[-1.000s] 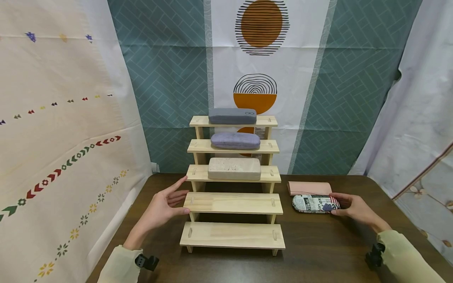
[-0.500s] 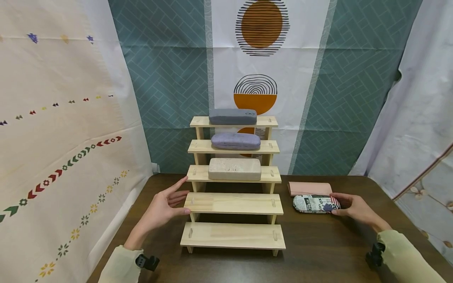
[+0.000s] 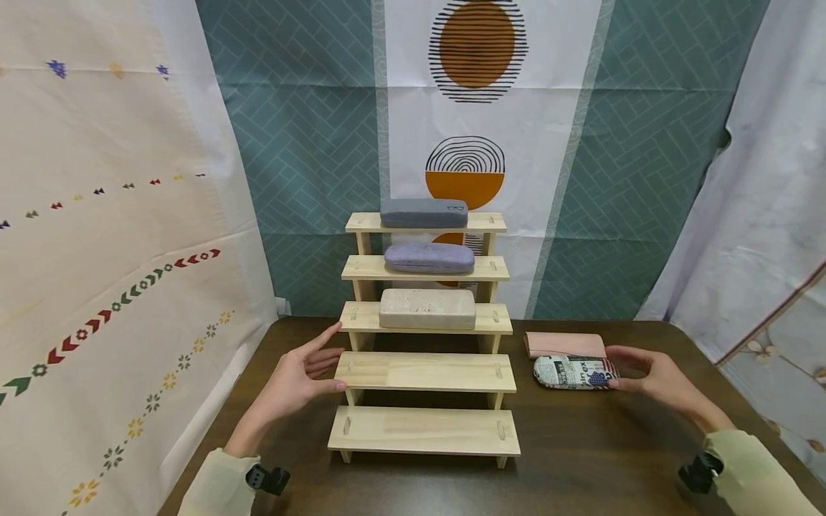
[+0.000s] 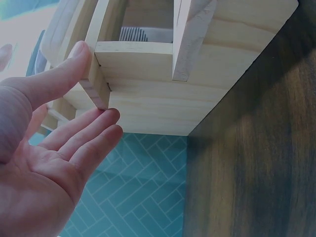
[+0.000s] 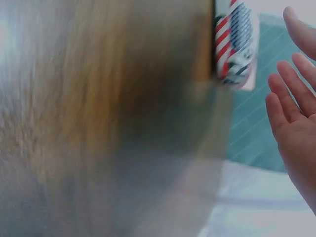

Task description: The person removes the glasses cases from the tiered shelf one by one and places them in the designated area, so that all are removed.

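A pale wooden tiered stand (image 3: 426, 430) stands mid-table in the head view. My left hand (image 3: 297, 383) touches its left side, fingers fairly straight; in the left wrist view the thumb and fingertips meet a shelf end (image 4: 95, 79). A newsprint-patterned glasses case (image 3: 571, 373) lies on the table to the right of the stand. Around its right end, my right hand (image 3: 661, 380) is spread, holding nothing. The right wrist view shows a gap between the fingers (image 5: 291, 98) and the striped case end (image 5: 234, 47). Behind the patterned case lies a pink case (image 3: 561, 343).
The upper shelves bear a grey glasses case (image 3: 422, 213), a purple case (image 3: 429, 257) and a cream case (image 3: 427, 309). The two lower shelves are bare. Dark wood tabletop (image 3: 581, 459) surrounds the stand. A patterned curtain (image 3: 310, 158) hangs behind it.
My right hand has shifted slightly right, its fingers letting go of the patterned case's end. The case and my left hand stay in place.
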Motion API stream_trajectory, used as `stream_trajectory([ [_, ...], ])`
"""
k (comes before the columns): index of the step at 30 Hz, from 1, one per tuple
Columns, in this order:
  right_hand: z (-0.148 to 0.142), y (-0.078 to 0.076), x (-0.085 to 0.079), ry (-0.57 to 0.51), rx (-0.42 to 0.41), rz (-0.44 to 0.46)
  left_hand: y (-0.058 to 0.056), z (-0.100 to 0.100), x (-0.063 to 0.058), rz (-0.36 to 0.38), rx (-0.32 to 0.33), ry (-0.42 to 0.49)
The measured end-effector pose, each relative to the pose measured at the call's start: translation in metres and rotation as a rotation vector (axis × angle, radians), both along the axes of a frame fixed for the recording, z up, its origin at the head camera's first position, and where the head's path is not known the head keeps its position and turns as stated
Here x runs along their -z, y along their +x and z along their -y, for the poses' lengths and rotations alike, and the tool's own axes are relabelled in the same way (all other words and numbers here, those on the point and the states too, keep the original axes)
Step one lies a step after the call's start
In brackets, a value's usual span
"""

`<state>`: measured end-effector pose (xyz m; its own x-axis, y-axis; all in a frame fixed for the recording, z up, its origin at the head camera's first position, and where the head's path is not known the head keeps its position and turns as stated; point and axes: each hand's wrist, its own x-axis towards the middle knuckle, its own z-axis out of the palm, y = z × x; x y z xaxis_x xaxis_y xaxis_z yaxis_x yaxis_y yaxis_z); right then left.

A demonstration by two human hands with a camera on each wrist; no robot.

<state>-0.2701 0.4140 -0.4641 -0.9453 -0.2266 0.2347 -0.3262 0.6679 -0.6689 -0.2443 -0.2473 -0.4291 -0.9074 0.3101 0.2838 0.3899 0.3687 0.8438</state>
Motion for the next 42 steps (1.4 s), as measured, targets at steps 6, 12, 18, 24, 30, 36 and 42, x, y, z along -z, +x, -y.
stream_trajectory([
  [6, 0.029, 0.015, -0.027, 0.013, -0.062, -0.066, 0.000, 0.001, -0.002, -0.007, -0.006, -0.003],
  [12, 0.064, 0.025, -0.053, 0.029, -0.094, -0.129, 0.000, 0.002, -0.001, -0.005, -0.008, -0.003],
  [18, 0.106, 0.024, -0.077, 0.075, -0.107, -0.162, 0.001, 0.003, 0.000, -0.001, -0.009, 0.005],
  [24, 0.153, 0.019, -0.101, 0.032, -0.139, -0.142, 0.001, 0.003, 0.000, 0.004, -0.008, 0.010],
  [30, 0.198, 0.013, -0.118, 0.023, -0.207, -0.208, 0.001, 0.002, 0.000, 0.006, -0.001, 0.023],
  [36, 0.225, 0.003, -0.122, 0.066, -0.193, -0.241, 0.000, 0.001, 0.000, 0.002, 0.000, 0.005],
  [42, 0.236, -0.006, -0.127, 0.055, -0.204, -0.247, -0.001, 0.000, 0.000, 0.000, -0.002, 0.002],
])
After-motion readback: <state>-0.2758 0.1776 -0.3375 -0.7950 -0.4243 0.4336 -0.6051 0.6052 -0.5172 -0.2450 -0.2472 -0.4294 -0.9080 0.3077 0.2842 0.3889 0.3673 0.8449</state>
